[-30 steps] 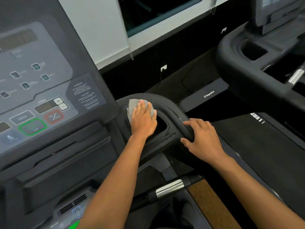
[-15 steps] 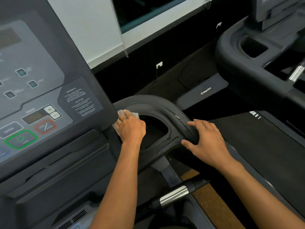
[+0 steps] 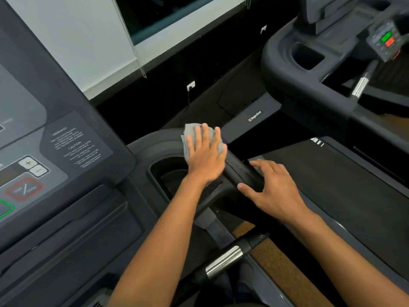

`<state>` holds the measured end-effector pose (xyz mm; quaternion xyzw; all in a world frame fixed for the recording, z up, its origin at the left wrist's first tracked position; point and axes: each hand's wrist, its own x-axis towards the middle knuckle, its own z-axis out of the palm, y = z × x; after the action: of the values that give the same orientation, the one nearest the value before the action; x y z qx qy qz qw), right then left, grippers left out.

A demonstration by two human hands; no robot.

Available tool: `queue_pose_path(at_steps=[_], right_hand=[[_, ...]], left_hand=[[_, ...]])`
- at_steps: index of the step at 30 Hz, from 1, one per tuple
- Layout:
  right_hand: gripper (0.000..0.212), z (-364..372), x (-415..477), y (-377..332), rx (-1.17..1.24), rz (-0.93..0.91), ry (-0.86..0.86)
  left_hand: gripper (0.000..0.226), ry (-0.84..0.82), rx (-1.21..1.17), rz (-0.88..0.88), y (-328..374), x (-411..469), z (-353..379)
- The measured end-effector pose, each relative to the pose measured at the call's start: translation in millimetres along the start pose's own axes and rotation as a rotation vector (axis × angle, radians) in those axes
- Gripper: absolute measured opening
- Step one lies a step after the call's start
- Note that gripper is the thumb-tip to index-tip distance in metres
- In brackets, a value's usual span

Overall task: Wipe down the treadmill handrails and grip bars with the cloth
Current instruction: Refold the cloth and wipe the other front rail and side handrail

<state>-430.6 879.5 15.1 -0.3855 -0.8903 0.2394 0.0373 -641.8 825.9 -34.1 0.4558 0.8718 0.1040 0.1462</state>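
My left hand [image 3: 205, 156] lies flat, fingers spread, pressing a grey cloth [image 3: 192, 131] onto the far curve of the treadmill's dark handrail [image 3: 155, 144], just beyond the cup-holder recess [image 3: 168, 176]. The cloth shows past my fingertips and along the hand's edges. My right hand [image 3: 271, 189] rests on the right stretch of the same handrail [image 3: 241, 173], thumb on the inner side, fingers curled loosely over the top, holding nothing else. A grip bar with a chrome sensor band [image 3: 223, 261] runs below my forearms.
The console panel [image 3: 55, 140] with its buttons rises at the left. A second treadmill [image 3: 309, 69] with its own cup holder and chrome grip bar stands at the upper right. A window and white wall lie beyond; a wall socket [image 3: 190, 85] sits low.
My left hand has slid the cloth from beside the console rightward along the handrail's curve to its far right part. My right hand has stayed on the rail.
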Motion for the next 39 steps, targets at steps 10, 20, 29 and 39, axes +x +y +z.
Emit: queue_pose_path(at_steps=[10, 20, 29, 39], right_hand=[[0.089, -7, -14, 3, -0.038, 0.002, -0.056], [0.087, -23, -36, 5, 0.027, 0.074, -0.014], [0.097, -28, -43, 4, 0.063, 0.07, -0.027], [0.121, -73, -106, 71, 0.083, 0.247, -0.174]], left_hand=[[0.066, -0.086, -0.006, -0.069, -24, 7, -25], [0.067, -0.012, 0.088, -0.203, -44, 27, -24], [0.066, -0.086, 0.164, 0.313, 62, -74, 45], [0.053, 0.078, 0.122, 0.287, 10, 11, 19]])
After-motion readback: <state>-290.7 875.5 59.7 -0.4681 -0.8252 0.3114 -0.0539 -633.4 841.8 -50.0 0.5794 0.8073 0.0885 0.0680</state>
